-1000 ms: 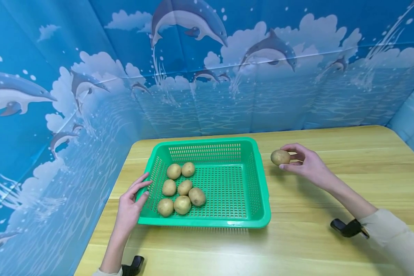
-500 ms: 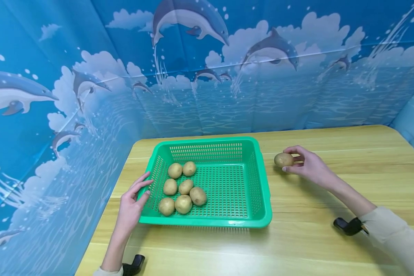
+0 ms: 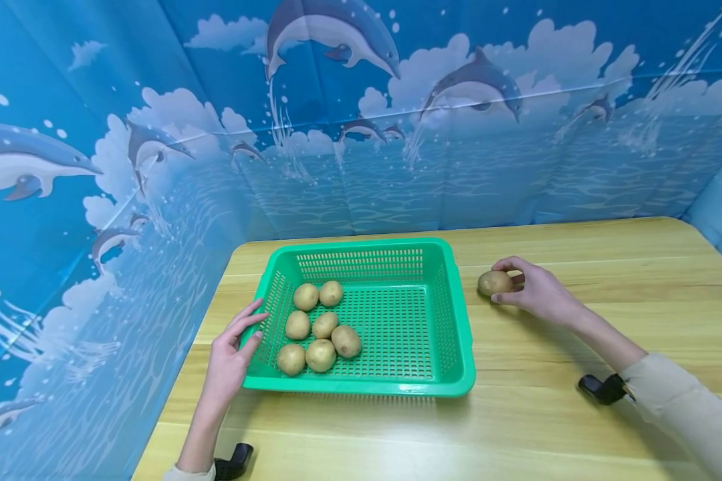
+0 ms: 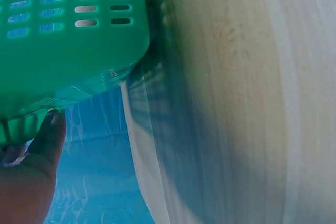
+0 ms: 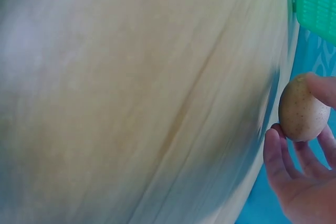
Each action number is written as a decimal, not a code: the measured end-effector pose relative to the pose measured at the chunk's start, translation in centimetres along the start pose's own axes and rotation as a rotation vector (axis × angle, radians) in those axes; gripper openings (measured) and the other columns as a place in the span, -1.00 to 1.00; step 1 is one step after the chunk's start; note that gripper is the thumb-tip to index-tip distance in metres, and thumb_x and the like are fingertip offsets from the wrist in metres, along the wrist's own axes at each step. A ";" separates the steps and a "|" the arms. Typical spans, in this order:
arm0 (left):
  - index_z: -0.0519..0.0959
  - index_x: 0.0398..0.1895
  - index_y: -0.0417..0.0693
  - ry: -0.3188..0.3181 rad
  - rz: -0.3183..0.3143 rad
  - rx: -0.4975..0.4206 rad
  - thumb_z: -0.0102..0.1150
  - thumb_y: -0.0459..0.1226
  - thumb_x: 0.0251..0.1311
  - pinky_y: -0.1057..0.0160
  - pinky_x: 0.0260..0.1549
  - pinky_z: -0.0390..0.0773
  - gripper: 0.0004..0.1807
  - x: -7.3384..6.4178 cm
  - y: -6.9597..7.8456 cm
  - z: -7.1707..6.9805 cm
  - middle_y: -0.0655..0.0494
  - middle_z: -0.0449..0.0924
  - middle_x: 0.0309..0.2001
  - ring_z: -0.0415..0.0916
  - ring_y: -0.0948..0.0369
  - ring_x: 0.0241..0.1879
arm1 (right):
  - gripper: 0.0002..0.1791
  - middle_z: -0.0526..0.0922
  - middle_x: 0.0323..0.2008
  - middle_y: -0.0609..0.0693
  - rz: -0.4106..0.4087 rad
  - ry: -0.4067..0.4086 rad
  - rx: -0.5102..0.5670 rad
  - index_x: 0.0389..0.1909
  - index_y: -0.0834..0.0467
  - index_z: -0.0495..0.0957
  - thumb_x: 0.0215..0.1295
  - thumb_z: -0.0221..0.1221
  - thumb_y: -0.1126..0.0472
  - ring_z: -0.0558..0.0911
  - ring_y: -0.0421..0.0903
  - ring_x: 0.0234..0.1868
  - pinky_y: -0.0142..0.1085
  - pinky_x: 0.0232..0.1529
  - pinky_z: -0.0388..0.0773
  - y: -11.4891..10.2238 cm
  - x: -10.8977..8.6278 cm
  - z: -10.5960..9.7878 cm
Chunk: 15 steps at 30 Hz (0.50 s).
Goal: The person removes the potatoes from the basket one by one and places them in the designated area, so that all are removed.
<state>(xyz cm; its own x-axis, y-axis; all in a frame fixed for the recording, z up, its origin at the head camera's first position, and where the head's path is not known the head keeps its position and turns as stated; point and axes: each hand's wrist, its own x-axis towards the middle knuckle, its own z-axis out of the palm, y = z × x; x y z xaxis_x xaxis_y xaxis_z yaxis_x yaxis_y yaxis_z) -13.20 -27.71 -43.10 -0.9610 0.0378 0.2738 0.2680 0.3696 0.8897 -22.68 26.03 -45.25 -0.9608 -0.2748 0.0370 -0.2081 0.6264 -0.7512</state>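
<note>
A green plastic basket [image 3: 361, 387] with slotted walls stands on the table, with several potatoes [image 3: 320, 355] grouped in its left half. My left hand [image 3: 228, 361] holds the basket's left rim, fingers over the edge; in the left wrist view a digit [image 4: 48, 135] touches the underside of the rim. To the right of the basket, my right hand [image 3: 537, 288] pinches a single potato [image 3: 495, 283] between thumb and fingers, low over the table. The right wrist view shows this potato [image 5: 302, 111] between the thumb and the other fingers; whether it touches the table I cannot tell.
The pale wooden table [image 3: 608, 267] reaches to a blue curtain [image 3: 361, 180] printed with dolphins, which hangs behind and at both sides. Black wrist devices [image 3: 602, 389] are worn near both sleeves. The basket's right wall stands just left of the held potato.
My right hand has lowered the potato toward the table and shifted it slightly right, away from the basket. The left hand and the potatoes in the basket have stayed put.
</note>
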 end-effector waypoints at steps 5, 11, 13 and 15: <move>0.55 0.15 -0.26 0.001 0.002 0.000 0.04 -0.50 0.37 0.50 0.29 0.14 -0.68 0.0 0.1 0.0 0.07 0.29 0.41 0.06 0.14 0.46 | -0.40 0.54 0.11 0.20 0.006 -0.001 -0.023 0.18 0.17 0.42 0.17 0.41 0.11 0.61 0.20 0.02 0.01 -0.08 0.57 0.1 0.0 -0.2; 0.55 0.15 -0.27 0.005 -0.001 -0.002 0.04 -0.51 0.37 0.51 0.28 0.14 -0.68 -0.1 0.1 0.0 0.06 0.30 0.40 0.06 0.12 0.46 | -0.40 0.56 0.09 0.20 0.010 -0.007 -0.055 0.17 0.18 0.44 0.17 0.40 0.06 0.63 0.17 -0.01 -0.01 -0.10 0.58 0.0 -0.2 -0.3; 0.55 0.15 -0.27 0.006 0.001 -0.003 0.04 -0.51 0.36 0.51 0.28 0.14 -0.68 -0.1 0.1 0.1 0.05 0.30 0.40 0.07 0.12 0.46 | -0.40 0.56 0.09 0.20 0.012 -0.009 -0.057 0.17 0.17 0.44 0.17 0.40 0.05 0.63 0.17 -0.01 -0.02 -0.12 0.58 0.0 -0.3 -0.3; 0.55 0.15 -0.27 0.006 0.001 0.000 0.04 -0.51 0.36 0.51 0.28 0.14 -0.67 -0.1 0.1 0.1 0.06 0.30 0.40 0.07 0.13 0.45 | -0.40 0.57 0.08 0.19 0.015 -0.009 -0.057 0.17 0.16 0.44 0.17 0.41 0.03 0.63 0.17 -0.01 -0.03 -0.12 0.58 -0.1 -0.3 -0.3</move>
<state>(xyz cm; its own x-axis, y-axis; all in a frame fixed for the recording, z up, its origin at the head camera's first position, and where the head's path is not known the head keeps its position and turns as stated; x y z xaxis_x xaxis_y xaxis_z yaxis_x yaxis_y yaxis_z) -13.10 -27.60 -43.03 -0.9603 0.0323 0.2770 0.2691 0.3691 0.8896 -22.44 26.31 -45.01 -0.9622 -0.2717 0.0202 -0.2044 0.6712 -0.7126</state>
